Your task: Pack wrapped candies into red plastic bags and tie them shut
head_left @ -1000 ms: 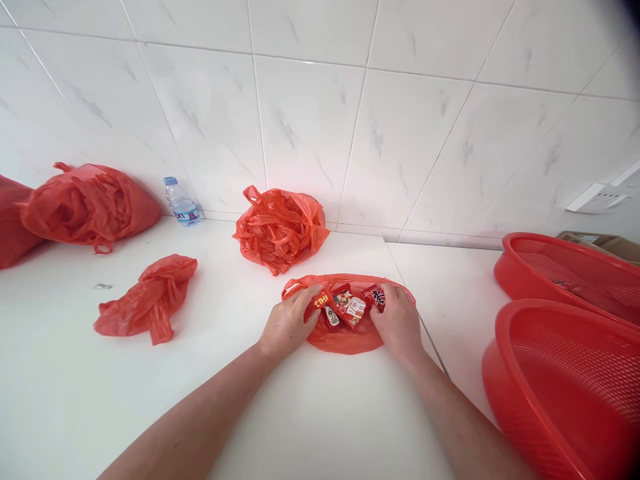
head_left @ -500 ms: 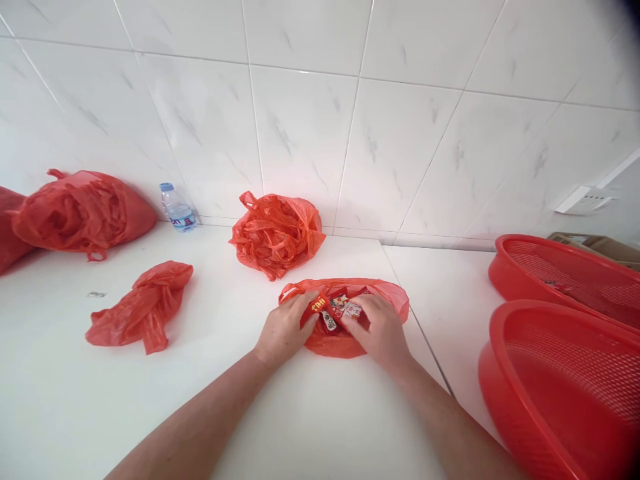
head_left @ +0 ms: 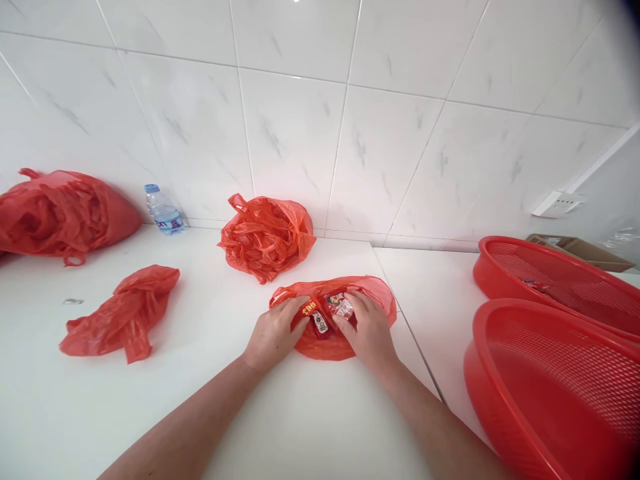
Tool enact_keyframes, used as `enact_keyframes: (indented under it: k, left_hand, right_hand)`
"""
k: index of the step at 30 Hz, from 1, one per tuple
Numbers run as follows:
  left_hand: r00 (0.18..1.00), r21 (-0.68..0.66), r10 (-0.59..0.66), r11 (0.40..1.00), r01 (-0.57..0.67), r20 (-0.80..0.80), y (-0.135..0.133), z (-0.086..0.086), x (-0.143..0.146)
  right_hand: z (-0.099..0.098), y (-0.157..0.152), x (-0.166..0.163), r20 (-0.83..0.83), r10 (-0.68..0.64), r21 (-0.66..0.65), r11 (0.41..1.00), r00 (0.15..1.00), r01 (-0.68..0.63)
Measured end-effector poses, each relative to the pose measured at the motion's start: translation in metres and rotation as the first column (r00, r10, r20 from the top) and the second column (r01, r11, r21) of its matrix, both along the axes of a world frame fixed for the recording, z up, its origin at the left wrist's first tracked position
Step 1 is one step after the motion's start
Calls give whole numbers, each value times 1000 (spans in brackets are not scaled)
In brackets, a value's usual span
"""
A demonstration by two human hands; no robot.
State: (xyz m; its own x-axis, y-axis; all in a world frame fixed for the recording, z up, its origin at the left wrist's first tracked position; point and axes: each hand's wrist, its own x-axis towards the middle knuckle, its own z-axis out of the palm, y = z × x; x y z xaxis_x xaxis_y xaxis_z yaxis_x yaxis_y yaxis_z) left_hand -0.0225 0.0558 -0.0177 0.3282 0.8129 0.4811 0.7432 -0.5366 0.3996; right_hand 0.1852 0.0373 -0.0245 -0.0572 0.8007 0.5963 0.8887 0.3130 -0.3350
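A red plastic bag (head_left: 327, 350) lies on the white table with its mouth spread wide, small wrapped packets inside it. My left hand (head_left: 274, 333) is at the bag's left side, thumb and fingers closed on a red packet with yellow lettering (head_left: 309, 307). Beside that lies a dark red packet with a white label (head_left: 320, 323). On the right, my right hand (head_left: 370, 330) reaches over the rim, its fingers curled round a red-and-white printed packet (head_left: 341, 305). My palms partly hide the bag's contents.
Behind the bag sits a bundle of red plastic bags (head_left: 267, 237) against the tiled wall. A crumpled red bag (head_left: 125, 313), a water bottle (head_left: 164, 212) and a stuffed red bag (head_left: 70, 210) are to the left. Two red mesh baskets (head_left: 483, 327) stand at the right.
The view has turned slightly right, so everything appears farther left. Both hands stay in the bag's mouth, and the packets between them have shifted a little.
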Motion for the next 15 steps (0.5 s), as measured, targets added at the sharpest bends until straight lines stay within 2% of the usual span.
enact_keyframes:
  k: [7,10,15]
  left_hand:
    - [999,25,-28,999,27,39,2,-3,0]
    - [996,57,-57,997,54,62,-1,-2,1]
    - [982,105,-175,980,167,68,-7,-2,6]
  right_hand:
    - [9,-11,-14,10,166,97,981,986,-167]
    - [9,-14,-21,19,175,97,979,984,-176]
    - [7,-13,-25,-2,176,88,981,984,-175]
